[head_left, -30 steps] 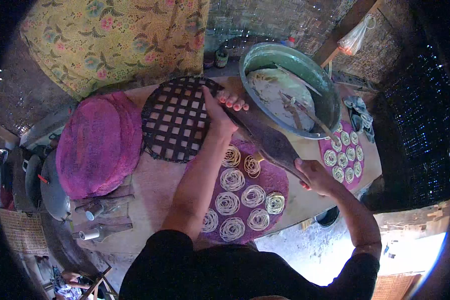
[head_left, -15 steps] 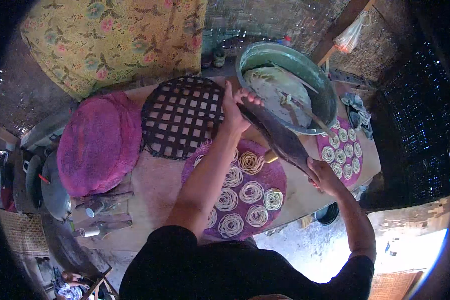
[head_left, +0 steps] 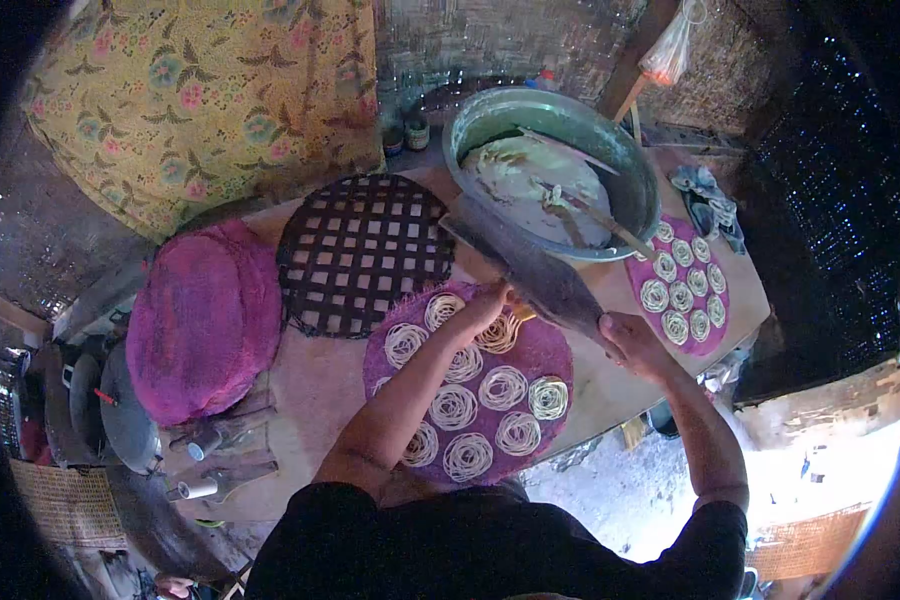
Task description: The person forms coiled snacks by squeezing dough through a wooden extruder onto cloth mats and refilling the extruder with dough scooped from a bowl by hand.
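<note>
A long dark wooden press (head_left: 555, 282) with a short brass-coloured tube (head_left: 523, 312) below it slants over the mat in front of me. My right hand (head_left: 635, 347) is wrapped round its near right end. Beside the tube, my left hand (head_left: 490, 305) is closed against the middle of the press; its fingertips are partly hidden. Under both hands lies a round purple mat (head_left: 548, 440) bearing several coiled nests of pale dough strands (head_left: 503, 388). A yellower coil (head_left: 498, 335) sits just below the tube.
Behind the press stands a big green basin (head_left: 475, 115) of pale dough with sticks in it. A black lattice tray (head_left: 365, 255) and stacked purple mats (head_left: 202, 320) are to the left. Another mat of coils (head_left: 678, 290) lies right, near crumpled cloth (head_left: 710, 205).
My left hand has left the far end of the press and moved down and toward me, to the brass tube. My right hand keeps its grip. The view has shifted slightly.
</note>
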`<state>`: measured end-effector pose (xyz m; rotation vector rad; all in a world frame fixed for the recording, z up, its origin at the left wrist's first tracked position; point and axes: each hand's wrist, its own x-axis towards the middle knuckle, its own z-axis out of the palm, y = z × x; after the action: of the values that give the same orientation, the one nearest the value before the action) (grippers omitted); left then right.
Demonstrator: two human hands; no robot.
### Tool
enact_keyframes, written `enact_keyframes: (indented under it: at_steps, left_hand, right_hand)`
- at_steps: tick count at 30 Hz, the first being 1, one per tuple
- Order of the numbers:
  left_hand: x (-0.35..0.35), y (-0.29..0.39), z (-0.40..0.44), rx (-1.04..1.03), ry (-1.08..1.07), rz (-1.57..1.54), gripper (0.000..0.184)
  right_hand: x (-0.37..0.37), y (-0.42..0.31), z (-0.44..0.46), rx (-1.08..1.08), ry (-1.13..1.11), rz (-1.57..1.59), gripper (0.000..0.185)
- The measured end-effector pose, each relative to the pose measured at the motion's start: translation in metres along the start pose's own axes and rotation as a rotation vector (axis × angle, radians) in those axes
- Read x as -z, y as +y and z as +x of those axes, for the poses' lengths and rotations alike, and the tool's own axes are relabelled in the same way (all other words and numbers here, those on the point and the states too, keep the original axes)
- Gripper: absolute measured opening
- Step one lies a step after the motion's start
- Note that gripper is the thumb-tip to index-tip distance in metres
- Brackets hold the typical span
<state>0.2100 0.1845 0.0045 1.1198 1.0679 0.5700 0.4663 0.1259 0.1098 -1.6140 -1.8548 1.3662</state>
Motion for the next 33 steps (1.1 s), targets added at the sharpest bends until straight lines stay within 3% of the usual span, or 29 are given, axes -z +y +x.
enact_keyframes:
  at_steps: [3,5,7,9,11,13,14,16,17,19,20,22,26,28,30,31,33]
  left_hand:
    - [-0.002,-0.005,0.006,-0.104,0.134,0.179,0.054]
    - [0.003,0.001,0.007,-0.055,0.117,0.277,0.055]
    - [0.007,0.011,0.0,-0.043,-0.017,0.283,0.058]
    - [0.021,-0.043,0.044,-0.104,-0.076,0.284,0.062]
    - [0.025,-0.051,0.045,-0.166,-0.134,0.282,0.068]
    - [0.022,-0.017,0.005,-0.255,-0.038,0.741,0.056]
    - [0.024,-0.021,0.0,-0.256,-0.037,0.742,0.056]
    - [0.025,-0.034,-0.012,-0.449,0.15,1.225,0.05]
    - [0.023,-0.038,-0.02,-0.45,0.152,1.224,0.05]
    - [0.018,-0.042,-0.041,-0.528,0.3,1.352,0.064]
    - [0.017,-0.044,-0.046,-0.526,0.303,1.351,0.064]
    - [0.017,-0.047,-0.055,-0.619,0.333,1.445,0.081]
    - [0.024,-0.036,-0.067,-0.686,0.322,1.482,0.088]
    - [0.038,0.002,-0.065,-0.484,0.595,1.23,0.086]
    - [0.052,0.046,-0.061,-0.671,0.363,-0.354,0.088]
    - [0.044,0.076,-0.08,-0.785,0.128,-0.688,0.088]
    - [0.01,0.122,-0.089,-0.79,0.092,-0.992,0.081]
  right_hand:
    - [-0.003,-0.011,0.0,0.089,0.06,-0.077,0.051]
    - [-0.001,0.001,0.008,0.082,0.089,-0.135,0.051]
    - [-0.002,0.01,0.009,0.066,0.115,-0.19,0.051]
    - [-0.001,0.006,0.009,0.046,0.15,-0.207,0.051]
    - [0.001,0.002,0.005,0.064,0.167,-0.21,0.05]
    - [0.001,0.008,0.005,0.083,0.181,-0.216,0.049]
    - [0.0,0.019,0.006,0.079,0.182,-0.182,0.048]
    - [0.0,0.024,0.004,0.076,0.185,-0.15,0.046]
    - [0.0,0.021,0.001,0.078,0.195,-0.161,0.044]
    - [-0.002,0.023,-0.002,0.079,0.2,-0.173,0.042]
    - [-0.002,0.028,-0.001,0.065,0.187,-0.121,0.041]
    - [-0.005,0.032,-0.004,0.052,0.169,-0.07,0.04]
    - [-0.008,0.028,-0.016,0.153,0.139,0.152,0.039]
    - [-0.004,0.018,-0.028,0.209,0.141,0.201,0.039]
    - [0.001,0.005,-0.044,0.026,0.018,0.322,0.039]
    - [0.003,0.004,-0.046,0.008,0.016,0.327,0.039]
    - [0.013,0.001,-0.044,0.02,-0.224,0.263,0.045]
